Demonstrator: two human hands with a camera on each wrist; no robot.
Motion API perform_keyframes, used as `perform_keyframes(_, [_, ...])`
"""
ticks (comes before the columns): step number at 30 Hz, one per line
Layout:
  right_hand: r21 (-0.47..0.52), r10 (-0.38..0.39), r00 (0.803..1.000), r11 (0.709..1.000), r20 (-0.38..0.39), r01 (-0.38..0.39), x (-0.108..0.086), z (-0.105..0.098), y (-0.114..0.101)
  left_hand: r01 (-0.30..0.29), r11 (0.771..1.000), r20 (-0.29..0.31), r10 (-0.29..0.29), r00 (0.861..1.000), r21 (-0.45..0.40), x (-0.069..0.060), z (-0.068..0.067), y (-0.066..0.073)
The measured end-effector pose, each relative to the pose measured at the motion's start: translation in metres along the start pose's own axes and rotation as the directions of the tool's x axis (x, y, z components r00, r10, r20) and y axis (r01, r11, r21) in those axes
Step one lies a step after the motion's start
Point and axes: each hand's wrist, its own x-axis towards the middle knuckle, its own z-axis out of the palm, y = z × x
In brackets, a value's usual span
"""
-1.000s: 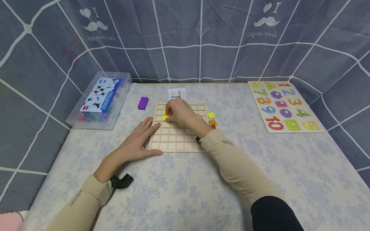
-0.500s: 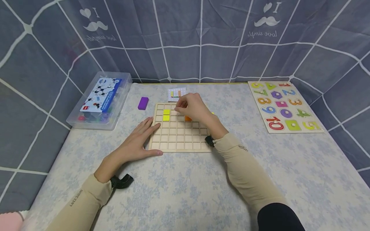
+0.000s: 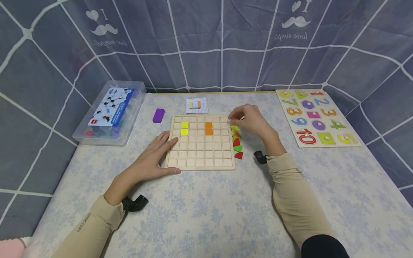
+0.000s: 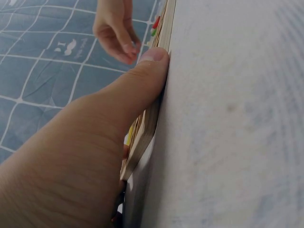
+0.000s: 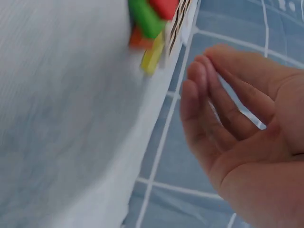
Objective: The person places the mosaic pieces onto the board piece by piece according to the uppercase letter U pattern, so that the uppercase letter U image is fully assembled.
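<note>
A wooden grid board (image 3: 195, 154) lies flat on the table, with two yellow square tiles (image 3: 184, 128) in one column and two orange square tiles (image 3: 209, 128) in another. My left hand (image 3: 151, 157) rests on the board's left side, fingers spread; in the left wrist view its thumb (image 4: 135, 85) touches the front edge. Off the board's upper right corner hovers my right hand (image 3: 251, 120), just above a loose yellow tile (image 3: 234, 128). Its fingers bend loosely, and the right wrist view shows nothing held. Red (image 3: 238, 155) and green (image 3: 237, 148) tiles lie along the board's right edge.
A card with a printed coloured pattern (image 3: 196, 105) lies behind the board, and a purple block (image 3: 158, 115) to its left. A clear plastic box (image 3: 120, 138) stands at the back left. A number puzzle board (image 3: 317, 114) lies at the back right.
My right hand has let go of the yellow tile in the grid and moved right, past the board's edge, uncovering the orange tiles. My left hand stays in place.
</note>
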Motion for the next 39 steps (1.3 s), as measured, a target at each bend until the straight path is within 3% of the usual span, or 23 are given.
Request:
perform_keyframes(7, [-0.009, 0.051, 0.992, 0.999, 0.112, -0.051, -0.002, -0.002, 0.017, -0.005, 1.0, -0.005, 0.005, 1.0, -0.001, -0.001, 0.001, -0.001])
perform_keyframes(14, [0.0, 0.078, 0.989, 0.997, 0.128, -0.078, -0.004, 0.001, 0.024, -0.006, 1.0, -0.014, 0.006, 1.0, -0.002, -0.002, 0.003, -0.001])
perform_keyframes(21, [0.007, 0.083, 0.989, 0.996, 0.122, -0.085, -0.005, 0.001, 0.035, -0.004, 1.0, -0.003, 0.004, 1.0, -0.003, -0.002, 0.003, 0.001])
perform_keyframes(30, [-0.019, 0.036, 0.996, 0.999, 0.082, -0.035, -0.003, 0.002, 0.037, 0.003, 1.0, 0.002, -0.003, 1.0, 0.002, -0.003, -0.001, 0.001])
perform_keyframes(39, [-0.001, -0.014, 1.0, 1.0, 0.01, 0.014, 0.001, 0.004, 0.024, -0.013, 1.0, -0.015, 0.013, 1.0, 0.0, -0.001, -0.001, 0.002])
